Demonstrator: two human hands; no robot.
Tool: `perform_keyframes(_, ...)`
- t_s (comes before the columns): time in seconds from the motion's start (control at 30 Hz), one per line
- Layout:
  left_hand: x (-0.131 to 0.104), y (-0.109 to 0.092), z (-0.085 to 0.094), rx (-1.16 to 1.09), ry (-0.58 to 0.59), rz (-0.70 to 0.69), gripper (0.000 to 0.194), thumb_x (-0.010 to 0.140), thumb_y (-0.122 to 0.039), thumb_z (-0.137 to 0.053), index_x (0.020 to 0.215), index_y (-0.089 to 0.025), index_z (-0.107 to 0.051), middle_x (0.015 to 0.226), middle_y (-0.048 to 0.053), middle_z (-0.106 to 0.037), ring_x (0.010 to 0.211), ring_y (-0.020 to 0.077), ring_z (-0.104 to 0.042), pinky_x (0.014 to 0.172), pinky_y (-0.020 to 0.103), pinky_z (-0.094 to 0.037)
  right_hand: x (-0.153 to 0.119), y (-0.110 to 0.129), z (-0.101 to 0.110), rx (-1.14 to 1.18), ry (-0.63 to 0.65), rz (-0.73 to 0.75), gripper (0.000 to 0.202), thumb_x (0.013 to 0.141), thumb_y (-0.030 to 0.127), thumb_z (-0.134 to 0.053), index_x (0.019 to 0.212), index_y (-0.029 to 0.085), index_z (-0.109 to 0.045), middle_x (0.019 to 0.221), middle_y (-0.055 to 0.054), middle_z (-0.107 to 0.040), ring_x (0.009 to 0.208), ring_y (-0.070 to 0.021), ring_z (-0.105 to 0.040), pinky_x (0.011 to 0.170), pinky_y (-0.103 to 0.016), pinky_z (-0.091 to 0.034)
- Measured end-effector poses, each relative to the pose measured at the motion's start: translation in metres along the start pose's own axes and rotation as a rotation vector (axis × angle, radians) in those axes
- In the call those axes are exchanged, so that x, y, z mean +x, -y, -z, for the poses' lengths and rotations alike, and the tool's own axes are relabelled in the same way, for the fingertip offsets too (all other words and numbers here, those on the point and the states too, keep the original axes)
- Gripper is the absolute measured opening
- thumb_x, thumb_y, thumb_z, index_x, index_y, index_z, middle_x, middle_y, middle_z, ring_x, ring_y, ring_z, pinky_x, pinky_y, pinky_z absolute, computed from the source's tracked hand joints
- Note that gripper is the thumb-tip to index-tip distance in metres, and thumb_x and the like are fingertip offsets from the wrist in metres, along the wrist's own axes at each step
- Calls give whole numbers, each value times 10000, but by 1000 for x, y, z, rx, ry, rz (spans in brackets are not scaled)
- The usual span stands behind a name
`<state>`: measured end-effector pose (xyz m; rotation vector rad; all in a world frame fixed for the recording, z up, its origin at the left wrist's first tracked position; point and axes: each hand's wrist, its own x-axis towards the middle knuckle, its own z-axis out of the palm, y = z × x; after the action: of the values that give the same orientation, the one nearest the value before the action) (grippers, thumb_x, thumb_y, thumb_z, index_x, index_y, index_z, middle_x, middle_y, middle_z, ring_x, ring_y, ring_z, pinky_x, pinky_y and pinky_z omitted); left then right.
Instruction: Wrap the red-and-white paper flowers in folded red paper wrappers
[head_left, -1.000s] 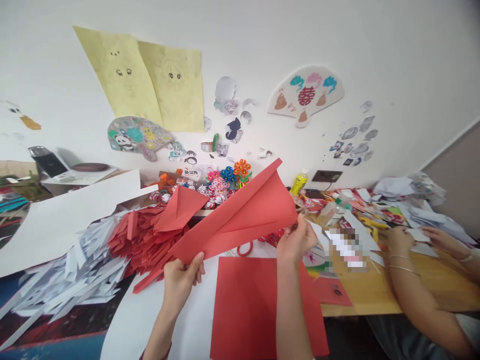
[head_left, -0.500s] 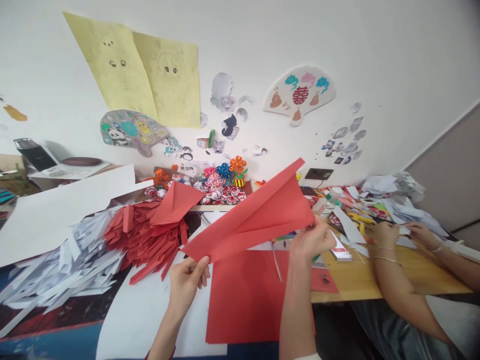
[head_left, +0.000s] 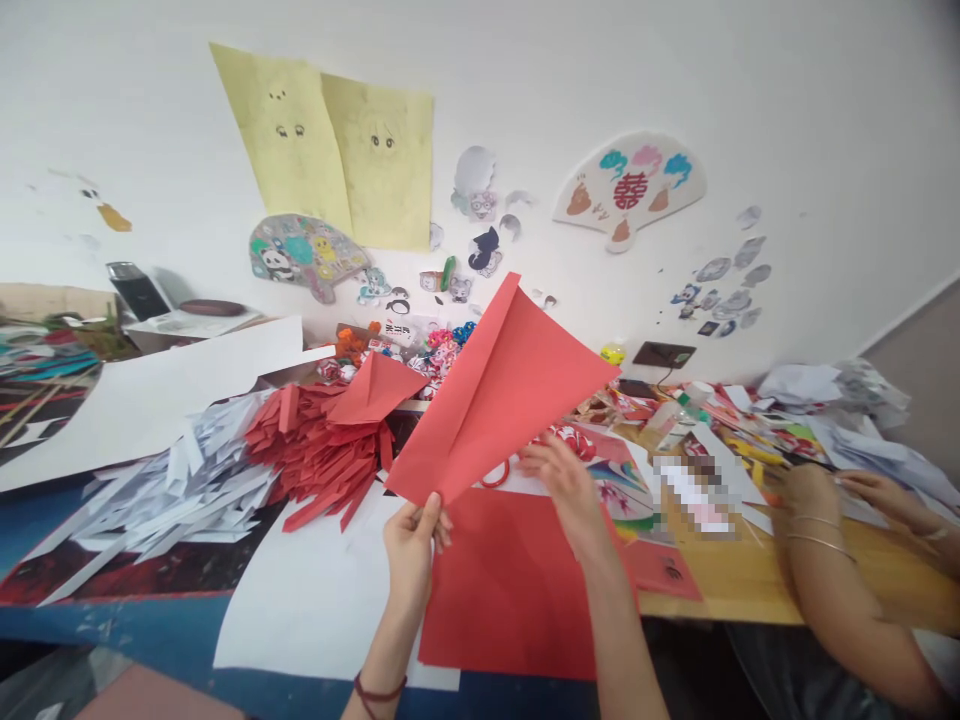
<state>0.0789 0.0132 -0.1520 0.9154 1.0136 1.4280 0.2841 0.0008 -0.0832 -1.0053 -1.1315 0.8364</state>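
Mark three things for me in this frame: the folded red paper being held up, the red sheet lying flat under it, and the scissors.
folded red paper (head_left: 504, 395), head view, middle of its raised face.
flat red sheet (head_left: 510, 590), head view, centre of the sheet on the table.
scissors (head_left: 495, 478), head view, the red handle loop; the rest is hidden behind the paper.

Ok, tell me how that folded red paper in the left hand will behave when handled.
The folded red paper likely stays fairly stiff: pinched at one corner by the left hand, it stands raised without drooping. Probably very light. Its creases look sharp, so squeezing may dent it.
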Motion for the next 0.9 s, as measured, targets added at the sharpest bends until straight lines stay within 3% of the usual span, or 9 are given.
perform_keyframes(0.1,1,2,-8,43,32,0,464,820,-534,-675,588,-137,-610,483,4,-577,434,95,-493,460,208,-378,1,-11,-28,-93,139,-72,324,843,492,-679,976,196,-680,894,-72,-740,830,-217,-699,794,-343,-542)
perform_keyframes(0.2,9,-3,2,174,123,-22,392,802,-514,-700,804,-123,-704,706,63,-703,627,157,-620,563,235,-464,16,-16,-33,-210,42,-45,371,867,508,-638,691,181,-638,667,-35,-697,657,-181,-656,669,-291,-508)
perform_keyframes(0.3,26,-13,19,294,133,-143,529,790,-451,-732,1235,-186,-628,1136,114,-704,957,227,-665,737,287,-517,34,-18,-25,-286,-6,-5,408,842,533,-654,639,181,-615,602,-16,-663,604,-163,-620,610,-267,-474)
perform_keyframes(0.4,49,-26,24,375,73,-295,706,786,-406,-748,1415,-255,-464,1388,131,-575,1164,255,-603,854,332,-501,49,-17,-16,-294,82,-1,408,810,563,-668,678,177,-656,633,-26,-681,610,-176,-625,603,-279,-492)
perform_keyframes(0.5,72,-40,14,366,191,-307,766,738,-372,-802,1414,-233,-470,1352,144,-611,1192,281,-600,931,385,-492,60,-17,-14,-271,176,6,390,791,564,-683,734,178,-697,682,-39,-709,648,-201,-653,653,-314,-537)
perform_keyframes(0.6,90,-47,0,175,494,-114,627,712,-370,-828,1264,-159,-620,1175,145,-714,1053,293,-683,910,417,-537,66,-19,-17,-231,230,20,339,817,515,-679,868,183,-725,841,-60,-751,792,-235,-699,788,-362,-566)
perform_keyframes(0.67,98,-47,-8,65,573,-35,506,694,-369,-842,1112,-115,-711,1075,144,-749,978,297,-708,879,421,-561,69,-23,-23,-188,225,40,343,839,479,-667,1016,189,-711,1022,-82,-751,935,-252,-704,892,-391,-551)
perform_keyframes(0.8,118,-36,-23,-25,444,-81,418,676,-396,-848,955,-97,-763,949,128,-773,858,269,-721,829,402,-574,78,-42,-44,-132,129,107,413,851,451,-655,1182,204,-637,1233,-105,-691,1121,-262,-657,975,-404,-519)
perform_keyframes(0.9,139,-27,-35,-61,306,-155,409,692,-425,-826,955,-120,-752,1010,103,-766,870,234,-709,842,362,-560,90,-67,-60,-186,59,75,449,830,480,-646,1176,194,-628,1195,-111,-708,1080,-262,-674,935,-403,-538)
